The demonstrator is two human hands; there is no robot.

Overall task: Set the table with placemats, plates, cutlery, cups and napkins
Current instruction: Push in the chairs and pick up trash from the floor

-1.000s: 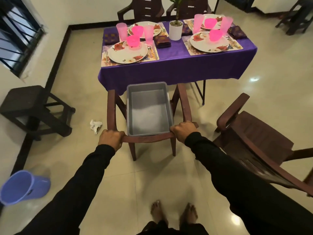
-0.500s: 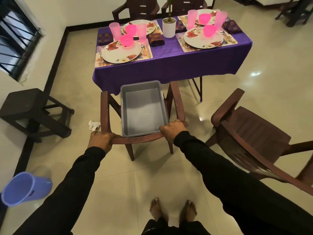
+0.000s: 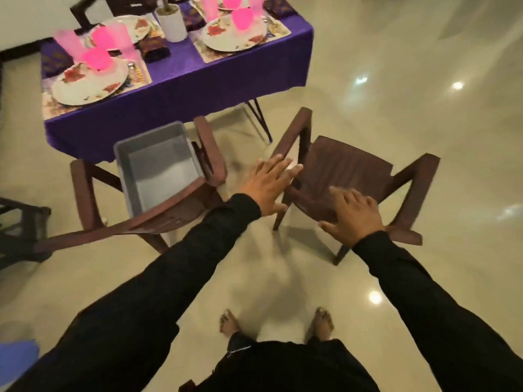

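The table under a purple cloth [image 3: 181, 89] stands at the upper left, laid with floral placemats, white plates [image 3: 90, 83], pink cups [image 3: 97, 58] and folded dark napkins [image 3: 154, 48]. A brown chair [image 3: 85, 193] in front of it carries an empty grey tub [image 3: 158, 168]. My left hand [image 3: 270, 185] is stretched out with straight fingers over the near armrest of a second brown chair [image 3: 348, 168] on the right. My right hand [image 3: 352, 216] hovers with spread fingers above that chair's backrest. Neither hand holds anything.
A white pot with a plant [image 3: 172, 22] stands mid-table. More dark chairs stand behind the table. A dark stool [image 3: 17, 222] is at the left edge, a blue bucket [image 3: 17, 360] at the lower left. My bare feet are on the glossy tiled floor.
Both hands let go of the backrest of the chair with the grey tub and moved right over the second chair. The view swung right.
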